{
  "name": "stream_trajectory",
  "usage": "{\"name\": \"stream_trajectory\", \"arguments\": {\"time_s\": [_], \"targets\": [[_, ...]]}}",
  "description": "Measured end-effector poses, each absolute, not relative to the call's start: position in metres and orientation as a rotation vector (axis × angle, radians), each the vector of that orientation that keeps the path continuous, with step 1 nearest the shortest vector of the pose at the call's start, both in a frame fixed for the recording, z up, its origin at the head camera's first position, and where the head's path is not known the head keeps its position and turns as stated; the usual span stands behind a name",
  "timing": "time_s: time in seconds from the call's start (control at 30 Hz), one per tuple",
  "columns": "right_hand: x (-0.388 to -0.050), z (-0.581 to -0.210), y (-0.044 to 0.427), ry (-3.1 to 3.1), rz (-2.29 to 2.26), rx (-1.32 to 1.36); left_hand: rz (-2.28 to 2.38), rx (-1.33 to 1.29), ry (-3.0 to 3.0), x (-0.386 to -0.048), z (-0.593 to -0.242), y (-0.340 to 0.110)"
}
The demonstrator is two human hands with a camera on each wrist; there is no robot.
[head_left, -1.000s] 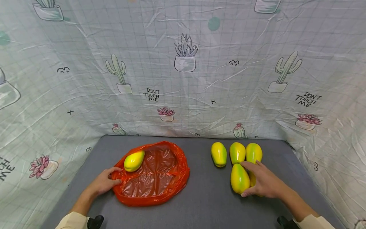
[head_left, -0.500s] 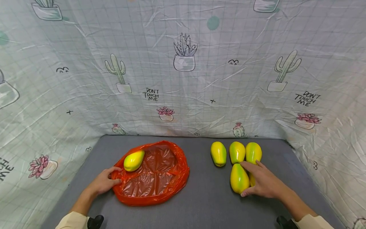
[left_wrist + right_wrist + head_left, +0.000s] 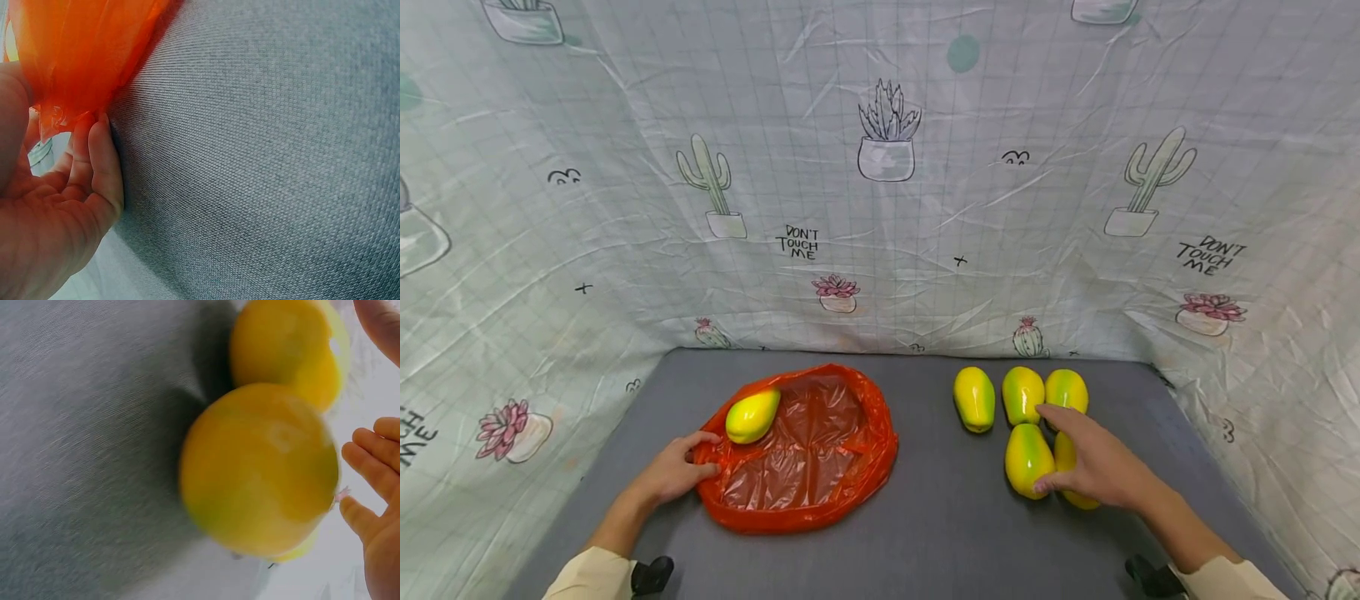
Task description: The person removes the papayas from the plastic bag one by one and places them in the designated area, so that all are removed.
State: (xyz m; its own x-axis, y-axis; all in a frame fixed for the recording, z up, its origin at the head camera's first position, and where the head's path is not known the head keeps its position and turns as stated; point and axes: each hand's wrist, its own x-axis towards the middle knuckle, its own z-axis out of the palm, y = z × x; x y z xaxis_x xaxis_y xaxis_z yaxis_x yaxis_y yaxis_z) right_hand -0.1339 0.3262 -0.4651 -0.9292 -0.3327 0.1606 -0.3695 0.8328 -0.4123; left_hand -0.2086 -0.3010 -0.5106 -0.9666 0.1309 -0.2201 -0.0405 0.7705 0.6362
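A red plastic bag (image 3: 797,521) lies spread on the table with its mouth facing up and its rim rolled round. One yellow-green fruit (image 3: 752,417), shaped like a mango or papaya, is inside at the left. My left hand (image 3: 673,471) pinches the bag's left edge between thumb and fingers; the left wrist view shows the orange-red film (image 3: 87,56) at its fingertips. On the right, my right hand (image 3: 1101,458) hovers with spread fingers over a near fruit (image 3: 1028,462) and its neighbour (image 3: 1067,475). In the right wrist view a gap separates this hand (image 3: 381,481) from the fruit (image 3: 259,469).
Three more fruits, a left one (image 3: 974,400), a middle one (image 3: 1022,393) and a right one (image 3: 1067,390), form the back row. A grey cloth-covered table (image 3: 925,517) lies beneath everything. Printed curtain (image 3: 880,217) encloses the back and sides.
My right hand has risen slightly off the near fruits, uncovering more of the front-right one. The left hand and bag stay in place. The head view has tilted a little.
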Motion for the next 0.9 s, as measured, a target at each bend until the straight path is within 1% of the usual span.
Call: {"name": "stream_trajectory", "arguments": {"time_s": [0.2,0.4,0.63,0.9], "targets": [[-0.138,-0.451,0.312,-2.938,0.764,0.511,0.996,0.072,2.71,-0.209,-0.51,-0.304],[-0.142,-0.447,0.297,-2.899,0.884,0.517,0.979,0.041,2.713,-0.209,-0.51,-0.303],[-0.151,-0.455,0.271,-2.83,1.085,0.612,1.005,0.061,2.717,-0.207,-0.511,-0.3],[-0.165,-0.458,0.225,-2.767,1.279,0.723,1.007,0.047,2.748,-0.205,-0.509,-0.298]]}}
